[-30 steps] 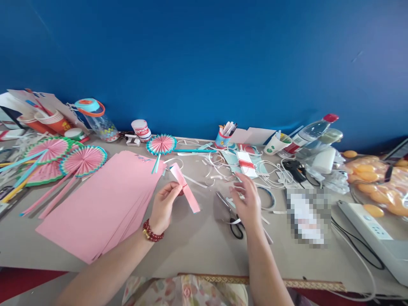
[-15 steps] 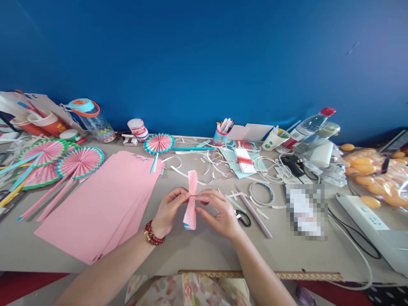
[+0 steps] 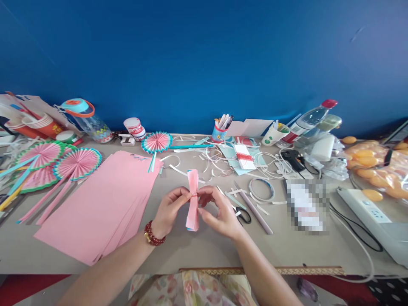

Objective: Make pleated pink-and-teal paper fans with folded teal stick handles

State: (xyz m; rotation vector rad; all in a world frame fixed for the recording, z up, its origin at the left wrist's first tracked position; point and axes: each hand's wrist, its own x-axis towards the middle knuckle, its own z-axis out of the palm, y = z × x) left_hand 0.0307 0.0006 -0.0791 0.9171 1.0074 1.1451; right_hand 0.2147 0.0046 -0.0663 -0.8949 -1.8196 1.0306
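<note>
Between my hands stands a narrow bundle of pleated pink paper (image 3: 192, 216) with blue at its ends. A thin red string (image 3: 194, 196) is wrapped around its pinched middle. My left hand (image 3: 170, 208) grips the bundle at the string, thumb and index finger pressed together; a dark red bead bracelet is on that wrist. My right hand (image 3: 221, 212) has its fingers bent at the bundle's right side, fingertips by the string and thumb lower down. Whether those fingertips also hold a string end is hidden.
Left lie a stack of pink paper (image 3: 95, 199) and finished paper fans (image 3: 78, 163). Right are scissors (image 3: 244, 215), a lilac stick (image 3: 255, 210), a tape ring (image 3: 261, 190), a card wound with red string (image 3: 244, 157) and a power strip (image 3: 366, 208). Paper scraps and cups line the back.
The right fingers have curled in more, and the thumb has shifted slightly right. The paper bundle has turned a little more upright. The left hand keeps its hold.
</note>
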